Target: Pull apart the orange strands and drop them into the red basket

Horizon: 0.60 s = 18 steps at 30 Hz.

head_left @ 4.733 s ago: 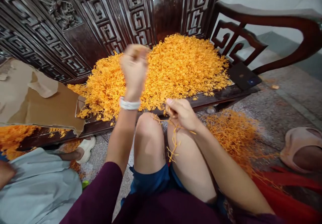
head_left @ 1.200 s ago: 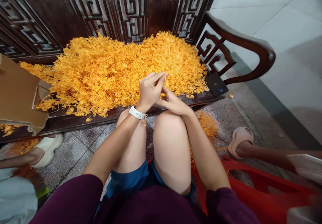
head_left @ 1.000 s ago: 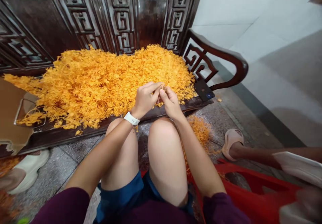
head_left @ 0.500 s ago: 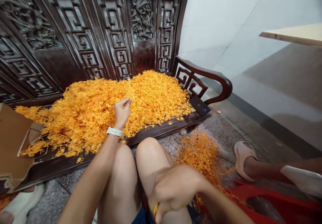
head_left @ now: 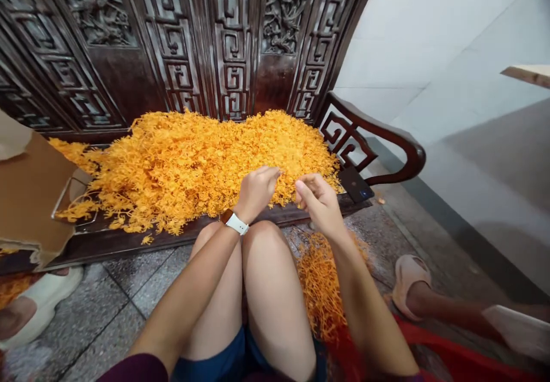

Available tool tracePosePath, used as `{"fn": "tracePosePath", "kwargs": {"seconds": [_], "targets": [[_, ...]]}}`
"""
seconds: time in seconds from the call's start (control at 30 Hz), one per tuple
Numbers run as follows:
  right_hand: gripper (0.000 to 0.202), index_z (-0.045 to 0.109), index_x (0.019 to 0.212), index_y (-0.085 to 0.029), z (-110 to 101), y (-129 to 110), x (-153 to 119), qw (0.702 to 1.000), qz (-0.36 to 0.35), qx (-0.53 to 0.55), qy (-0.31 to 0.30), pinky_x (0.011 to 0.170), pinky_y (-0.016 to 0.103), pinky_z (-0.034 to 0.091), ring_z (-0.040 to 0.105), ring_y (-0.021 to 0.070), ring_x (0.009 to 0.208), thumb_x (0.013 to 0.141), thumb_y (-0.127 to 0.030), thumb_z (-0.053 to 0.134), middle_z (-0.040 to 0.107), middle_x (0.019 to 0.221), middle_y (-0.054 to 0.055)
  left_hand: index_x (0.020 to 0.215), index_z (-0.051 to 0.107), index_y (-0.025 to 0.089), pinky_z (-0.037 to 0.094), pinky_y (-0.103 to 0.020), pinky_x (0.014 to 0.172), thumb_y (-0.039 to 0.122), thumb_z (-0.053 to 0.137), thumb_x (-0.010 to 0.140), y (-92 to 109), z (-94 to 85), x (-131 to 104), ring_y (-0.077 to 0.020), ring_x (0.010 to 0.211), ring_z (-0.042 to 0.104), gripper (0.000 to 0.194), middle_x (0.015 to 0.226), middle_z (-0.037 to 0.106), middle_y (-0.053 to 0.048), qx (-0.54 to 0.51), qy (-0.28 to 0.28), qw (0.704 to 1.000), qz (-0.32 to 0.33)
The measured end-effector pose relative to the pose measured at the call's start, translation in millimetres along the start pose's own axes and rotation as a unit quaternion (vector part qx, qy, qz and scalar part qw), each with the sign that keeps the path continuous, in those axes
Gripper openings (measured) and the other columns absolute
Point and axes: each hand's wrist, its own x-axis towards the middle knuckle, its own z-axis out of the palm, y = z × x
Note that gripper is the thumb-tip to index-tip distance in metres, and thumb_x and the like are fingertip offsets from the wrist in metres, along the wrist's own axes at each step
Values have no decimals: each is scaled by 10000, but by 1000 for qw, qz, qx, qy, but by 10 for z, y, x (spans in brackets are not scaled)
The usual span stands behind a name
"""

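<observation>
A long heap of orange, flower-like pieces (head_left: 193,164) covers the seat of the dark carved bench (head_left: 275,93). My left hand (head_left: 259,187), with a white-strapped watch on its wrist, is over the heap's front edge, its fingers pressed together; what they hold, if anything, is too small to name. Just right of it, my right hand (head_left: 318,199) has its thumb and fingertips close together, and I cannot make out anything between them. A gap separates the two hands. Below my right hand, a pile of thin orange strands (head_left: 322,284) lies low beside my knee.
A torn cardboard box (head_left: 38,193) stands at the left end of the heap. A dark phone (head_left: 356,184) lies by the curved armrest (head_left: 404,153). Another person's shoe (head_left: 410,284) is at the right, and a pale shoe (head_left: 51,302) at the left. Something red (head_left: 451,342) is low right.
My right hand has risen from my lap to the heap's front edge. My left hand has moved right, close to it. The view has shifted, so the bench sits further right.
</observation>
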Motion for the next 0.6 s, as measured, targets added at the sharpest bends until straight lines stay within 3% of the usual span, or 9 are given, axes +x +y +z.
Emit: {"fn": "tracePosePath", "kwargs": {"seconds": [0.07,0.13,0.27,0.33,0.4,0.43,0.47,0.53,0.6], "targets": [[337,560,1033,-231,-91,125,28,998,-13,-47,40,544,262,375,497,124,574,986,-544,676,573,708,-50,1095,786,210,459,-315,745,274,499,1090,145,63,-53,-215,865,697,294,964,767,-89,-1,-26,999,27],[335,550,909,-228,-201,181,42,993,-35,-103,42,574,278,374,488,133,599,1025,-536,614,545,696,-35,1112,784,216,449,-319,702,260,499,1083,219,103,-83,-219,824,692,290,939,760,-88,8,-47,998,49],[445,460,696,-221,-365,95,-57,985,-43,-166,35,588,292,327,393,126,583,1067,-452,548,444,627,-35,1091,804,212,479,-323,751,188,528,1045,168,155,-39,-229,874,712,281,987,784,-94,-34,-34,998,29],[430,467,686,-213,-329,8,-205,986,-28,-162,-27,578,282,306,375,118,577,1062,-402,552,434,623,-39,996,821,207,499,-317,812,142,561,1005,106,207,25,-222,916,721,268,999,798,-81,-108,-18,994,7],[362,555,724,-196,-179,-63,-438,974,-31,-132,-181,591,263,340,441,112,592,1051,-351,561,516,652,-28,881,819,196,505,-300,795,107,578,966,40,276,110,-199,846,710,270,896,788,-57,-194,-10,980,-33],[315,608,768,-190,-71,-89,-577,951,-40,-96,-292,604,251,372,495,108,609,1043,-338,569,577,686,-20,851,814,189,501,-289,757,104,577,958,2,310,159,-183,776,689,274,821,767,-44,-232,1,970,-68],[280,647,808,-188,45,-110,-717,908,-54,-53,-413,610,236,397,542,104,619,1036,-338,582,629,714,-13,848,813,181,490,-278,712,118,576,963,-40,339,211,-169,706,658,271,753,738,-33,-262,16,959,-109],[294,651,816,-192,253,-154,-943,780,-78,25,-620,592,217,411,600,101,627,1024,-397,620,676,737,-4,884,817,166,461,-265,649,187,592,987,-131,376,301,-152,626,608,248,688,703,-20,-293,56,938,-177],[344,629,781,-193,362,-233,-1001,684,-96,33,-722,579,223,417,628,116,639,1027,-433,629,689,731,14,895,816,163,473,-265,677,248,628,994,-197,389,344,-155,674,638,229,754,743,-35,-298,74,935,-179]]}}
